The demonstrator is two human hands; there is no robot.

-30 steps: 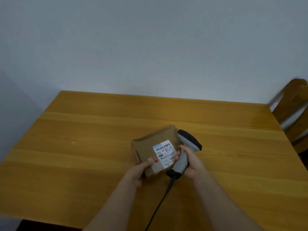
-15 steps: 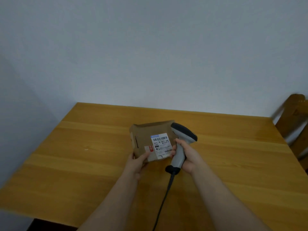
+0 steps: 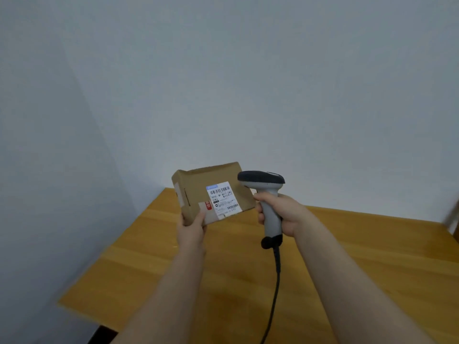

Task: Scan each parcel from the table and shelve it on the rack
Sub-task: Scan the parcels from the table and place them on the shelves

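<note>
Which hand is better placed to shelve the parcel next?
Left. The left hand grips the parcel by its near corner, held above the table. The right hand is wrapped round the handle of the corded scanner, so it is not free. The rack is not in view.

label [image 3: 222, 203] small print: too fine to read | fingers of my left hand [image 3: 191, 229]: hidden behind box [image 3: 196, 192] | scanner [image 3: 263, 184] cable [image 3: 276, 289]: cut off at bottom edge | brown shape [image 3: 453, 219] far right: blurred, cropped

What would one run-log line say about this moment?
step: scan | left hand: holds cardboard parcel, label facing camera | right hand: grips barcode scanner beside it | wooden table: below
</note>
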